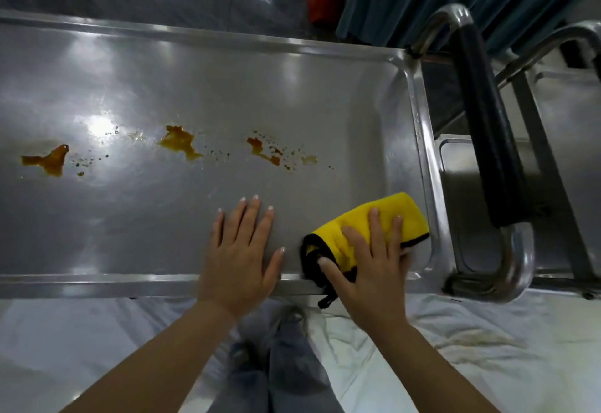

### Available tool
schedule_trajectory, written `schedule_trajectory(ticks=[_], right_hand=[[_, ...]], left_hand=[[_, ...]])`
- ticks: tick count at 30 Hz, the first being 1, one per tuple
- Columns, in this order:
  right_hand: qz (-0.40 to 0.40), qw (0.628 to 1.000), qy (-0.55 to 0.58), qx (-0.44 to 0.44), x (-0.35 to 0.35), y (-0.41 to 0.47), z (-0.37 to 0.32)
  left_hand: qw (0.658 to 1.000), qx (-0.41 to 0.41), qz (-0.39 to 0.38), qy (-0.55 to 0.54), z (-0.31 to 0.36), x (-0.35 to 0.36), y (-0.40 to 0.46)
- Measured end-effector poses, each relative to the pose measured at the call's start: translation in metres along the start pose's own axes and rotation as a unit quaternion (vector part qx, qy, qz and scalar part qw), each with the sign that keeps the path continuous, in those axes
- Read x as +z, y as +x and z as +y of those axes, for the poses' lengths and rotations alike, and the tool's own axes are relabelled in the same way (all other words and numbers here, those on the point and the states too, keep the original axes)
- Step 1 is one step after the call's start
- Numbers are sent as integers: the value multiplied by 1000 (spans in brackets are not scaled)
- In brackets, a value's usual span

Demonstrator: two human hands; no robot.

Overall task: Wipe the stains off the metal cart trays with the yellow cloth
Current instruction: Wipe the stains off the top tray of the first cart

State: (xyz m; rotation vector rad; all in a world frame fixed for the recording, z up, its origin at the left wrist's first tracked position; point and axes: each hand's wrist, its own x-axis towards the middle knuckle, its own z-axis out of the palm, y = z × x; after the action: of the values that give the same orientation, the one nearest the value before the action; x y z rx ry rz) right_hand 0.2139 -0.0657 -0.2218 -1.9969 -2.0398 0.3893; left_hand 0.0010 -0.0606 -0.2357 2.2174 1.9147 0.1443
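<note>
While flat on the tray (227,286) near its front edge, left hand (242,250): fingers straight, holding nothing. Just beside it, right hand (370,260) pressing down on folded yellow cloth (387,214) in front-right corner, fingers mostly straight, thumb at black trim. Farther back, mid-tray: three orange-brown stains (179,142) in a row, untouched. Beyond right edge: cart handle (487,139).

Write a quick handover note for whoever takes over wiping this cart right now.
Left hand: flat on the top tray, holding nothing.
Right hand: fingers spread, pressing the yellow cloth in the tray's near right corner.
Done: nothing visibly wiped.
Left: three orange-brown stains, left, middle and right, with small specks around them. The lower tray is mostly hidden.
</note>
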Motion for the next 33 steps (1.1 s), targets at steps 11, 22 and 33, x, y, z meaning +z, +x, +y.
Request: schedule_trajectory(ticks=[11, 22, 33], right_hand=[[7, 1000, -26, 10, -2, 7, 0], [-45, 997, -17, -67, 0, 20, 19], [-28, 994, -32, -96, 13, 192, 2]], left_hand=[[1000, 3, -1, -2, 1, -4, -3], [1000, 4, -1, 5, -6, 0, -14], [1000, -8, 14, 15, -2, 5, 3]])
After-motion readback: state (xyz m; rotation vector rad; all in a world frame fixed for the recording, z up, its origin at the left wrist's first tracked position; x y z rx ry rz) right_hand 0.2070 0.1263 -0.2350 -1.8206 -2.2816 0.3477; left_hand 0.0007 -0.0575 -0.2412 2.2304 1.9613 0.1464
